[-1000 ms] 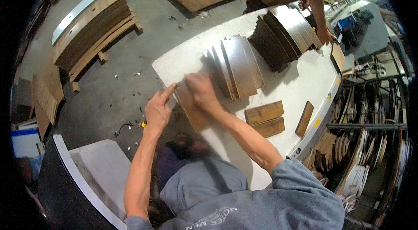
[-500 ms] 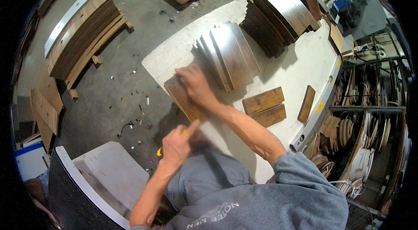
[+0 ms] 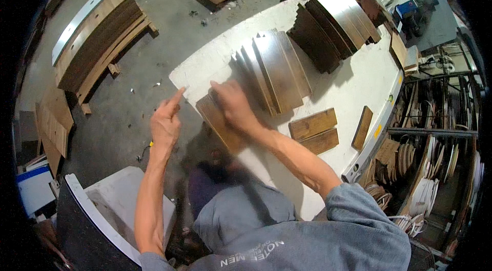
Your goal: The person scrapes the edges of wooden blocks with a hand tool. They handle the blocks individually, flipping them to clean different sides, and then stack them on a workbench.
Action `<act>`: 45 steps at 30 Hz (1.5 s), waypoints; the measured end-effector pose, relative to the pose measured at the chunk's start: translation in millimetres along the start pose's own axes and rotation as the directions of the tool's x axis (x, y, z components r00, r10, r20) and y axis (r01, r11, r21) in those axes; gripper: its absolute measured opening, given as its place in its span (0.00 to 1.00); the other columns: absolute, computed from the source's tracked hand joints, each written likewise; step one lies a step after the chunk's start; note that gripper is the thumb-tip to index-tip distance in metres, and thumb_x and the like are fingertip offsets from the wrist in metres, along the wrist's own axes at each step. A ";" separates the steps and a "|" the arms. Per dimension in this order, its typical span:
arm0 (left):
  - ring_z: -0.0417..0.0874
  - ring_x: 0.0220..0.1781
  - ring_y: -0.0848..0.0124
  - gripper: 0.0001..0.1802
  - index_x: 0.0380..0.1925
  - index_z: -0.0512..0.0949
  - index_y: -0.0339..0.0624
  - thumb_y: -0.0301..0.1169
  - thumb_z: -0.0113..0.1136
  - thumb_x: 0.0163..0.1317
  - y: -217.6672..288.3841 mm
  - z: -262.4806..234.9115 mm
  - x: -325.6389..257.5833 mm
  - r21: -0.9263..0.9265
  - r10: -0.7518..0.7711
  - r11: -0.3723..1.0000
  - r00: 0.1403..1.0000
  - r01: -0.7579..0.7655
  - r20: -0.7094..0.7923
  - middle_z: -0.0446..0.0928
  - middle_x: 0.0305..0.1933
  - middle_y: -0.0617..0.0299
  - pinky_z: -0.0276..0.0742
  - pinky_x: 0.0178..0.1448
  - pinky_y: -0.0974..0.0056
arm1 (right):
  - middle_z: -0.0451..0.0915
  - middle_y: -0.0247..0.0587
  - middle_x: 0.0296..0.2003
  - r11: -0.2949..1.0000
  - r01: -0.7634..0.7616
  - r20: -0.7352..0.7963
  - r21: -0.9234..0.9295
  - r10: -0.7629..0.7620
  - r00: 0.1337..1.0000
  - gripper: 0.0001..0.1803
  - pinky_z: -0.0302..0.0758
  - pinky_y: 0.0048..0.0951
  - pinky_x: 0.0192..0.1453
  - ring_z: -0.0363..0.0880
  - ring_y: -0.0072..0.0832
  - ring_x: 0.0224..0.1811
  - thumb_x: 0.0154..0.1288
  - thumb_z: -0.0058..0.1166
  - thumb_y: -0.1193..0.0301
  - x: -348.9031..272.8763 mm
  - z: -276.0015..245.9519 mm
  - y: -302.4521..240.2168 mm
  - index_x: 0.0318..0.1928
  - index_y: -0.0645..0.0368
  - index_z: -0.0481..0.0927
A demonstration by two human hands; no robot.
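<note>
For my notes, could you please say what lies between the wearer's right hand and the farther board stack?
In the head view, the nearer board stack sits between the wearer's right hand and the farther board stack.

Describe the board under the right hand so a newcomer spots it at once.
Find the big white table, then its left edge. There, left of the nearer stack, lies a brown board, partly hidden by the right hand. Unlike the three small pieces farther right, it lies along that edge with a hand over it.
</note>
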State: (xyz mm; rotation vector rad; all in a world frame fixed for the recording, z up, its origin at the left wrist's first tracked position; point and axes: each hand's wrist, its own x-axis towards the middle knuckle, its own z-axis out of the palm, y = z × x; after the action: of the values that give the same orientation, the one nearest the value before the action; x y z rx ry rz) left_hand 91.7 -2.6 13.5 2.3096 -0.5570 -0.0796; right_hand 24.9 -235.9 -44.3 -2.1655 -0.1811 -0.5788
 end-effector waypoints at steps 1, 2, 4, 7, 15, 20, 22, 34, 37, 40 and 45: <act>0.87 0.42 0.54 0.34 0.67 0.82 0.65 0.19 0.53 0.63 -0.8 4.8 -8.6 0.054 0.029 0.998 0.999 -0.031 0.038 0.84 0.41 0.51 0.82 0.49 0.53 | 0.82 0.53 0.46 1.000 -0.012 -0.002 0.010 0.012 1.000 0.28 0.74 0.47 0.61 0.76 0.51 0.53 0.64 0.53 0.85 0.2 -1.8 -3.8 0.66 0.63 0.78; 0.87 0.41 0.53 0.35 0.67 0.82 0.66 0.20 0.54 0.63 1.0 10.6 -12.8 0.104 0.061 0.992 0.996 -0.068 0.069 0.83 0.40 0.51 0.82 0.48 0.53 | 0.82 0.53 0.46 1.000 -0.014 -0.005 0.017 0.014 1.000 0.28 0.74 0.47 0.61 0.76 0.51 0.52 0.64 0.53 0.86 3.6 -4.2 -4.9 0.66 0.63 0.78; 0.86 0.40 0.52 0.36 0.68 0.81 0.67 0.20 0.56 0.61 4.3 16.4 -25.1 0.180 0.121 0.973 0.985 -0.142 0.124 0.82 0.40 0.52 0.83 0.46 0.51 | 0.82 0.54 0.47 0.999 0.026 -0.032 0.034 -0.025 0.999 0.28 0.74 0.47 0.60 0.76 0.52 0.52 0.64 0.52 0.86 7.5 -1.9 -8.4 0.65 0.63 0.79; 0.84 0.38 0.52 0.38 0.69 0.79 0.68 0.21 0.58 0.59 25.9 30.0 -52.8 0.220 0.209 0.943 0.958 -0.250 0.196 0.79 0.39 0.54 0.83 0.43 0.49 | 0.83 0.54 0.47 0.999 0.033 -0.027 0.037 -0.032 0.999 0.27 0.75 0.48 0.59 0.76 0.52 0.52 0.64 0.51 0.86 7.2 -5.3 -8.0 0.65 0.63 0.79; 0.83 0.37 0.52 0.34 0.68 0.80 0.65 0.23 0.56 0.63 65.4 37.7 -108.8 0.050 0.258 0.958 0.926 -0.282 0.275 0.79 0.38 0.55 0.82 0.41 0.49 | 0.83 0.54 0.46 1.000 -0.007 -0.001 -0.004 0.007 1.000 0.26 0.75 0.48 0.58 0.77 0.52 0.52 0.65 0.52 0.84 5.9 -3.1 -4.6 0.64 0.63 0.79; 0.84 0.39 0.45 0.34 0.68 0.80 0.61 0.19 0.49 0.64 8.3 29.2 -49.5 0.069 0.119 0.989 0.987 -0.127 0.107 0.81 0.40 0.47 0.82 0.47 0.47 | 0.83 0.55 0.46 1.000 0.000 0.023 -0.007 0.001 1.000 0.26 0.75 0.48 0.58 0.77 0.52 0.52 0.66 0.52 0.83 9.8 -5.6 -11.9 0.64 0.64 0.80; 0.85 0.42 0.45 0.34 0.67 0.81 0.61 0.19 0.49 0.63 -10.8 13.3 -15.6 0.094 0.053 0.994 0.997 -0.058 0.055 0.82 0.42 0.47 0.81 0.49 0.47 | 0.83 0.55 0.47 1.000 -0.009 0.034 -0.019 0.010 0.999 0.27 0.75 0.47 0.58 0.77 0.52 0.53 0.65 0.52 0.84 10.2 -5.2 -12.8 0.65 0.64 0.80; 0.82 0.36 0.54 0.38 0.71 0.77 0.66 0.22 0.58 0.60 46.9 41.0 -85.8 0.247 0.250 0.916 0.932 -0.316 0.263 0.78 0.40 0.55 0.82 0.40 0.49 | 0.85 0.52 0.47 0.999 -0.010 -0.004 0.042 0.010 1.000 0.26 0.75 0.46 0.60 0.77 0.51 0.53 0.65 0.54 0.84 4.1 -4.1 -5.8 0.64 0.61 0.81; 0.82 0.36 0.55 0.35 0.72 0.77 0.67 0.28 0.61 0.62 69.5 50.1 -131.6 0.164 0.309 0.913 0.895 -0.374 0.322 0.77 0.39 0.55 0.81 0.38 0.50 | 0.85 0.51 0.47 1.000 -0.019 0.013 0.019 0.019 1.000 0.25 0.76 0.46 0.59 0.77 0.51 0.53 0.66 0.54 0.83 6.8 -4.3 -2.9 0.63 0.61 0.82; 0.83 0.36 0.49 0.37 0.70 0.79 0.63 0.21 0.56 0.60 73.2 51.3 -140.8 0.030 0.294 0.951 0.929 -0.308 0.224 0.79 0.38 0.51 0.82 0.41 0.48 | 0.85 0.51 0.46 1.000 -0.003 0.005 0.008 0.003 1.000 0.24 0.76 0.46 0.59 0.77 0.51 0.53 0.66 0.54 0.82 7.2 -2.9 -1.9 0.62 0.61 0.82; 0.84 0.38 0.47 0.33 0.70 0.78 0.64 0.25 0.59 0.64 48.8 33.8 -84.9 0.068 0.131 0.989 0.989 -0.135 0.061 0.78 0.38 0.48 0.81 0.40 0.47 | 0.84 0.52 0.46 1.000 -0.013 0.002 0.001 0.013 1.000 0.22 0.75 0.46 0.59 0.77 0.51 0.53 0.67 0.54 0.81 7.6 -4.3 -7.9 0.62 0.61 0.83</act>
State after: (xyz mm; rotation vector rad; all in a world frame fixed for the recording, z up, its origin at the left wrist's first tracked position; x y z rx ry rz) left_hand -10.4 -20.3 13.7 2.3385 -0.7528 -0.0620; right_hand 27.6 -235.0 -32.8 -2.1650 -0.1681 -0.5683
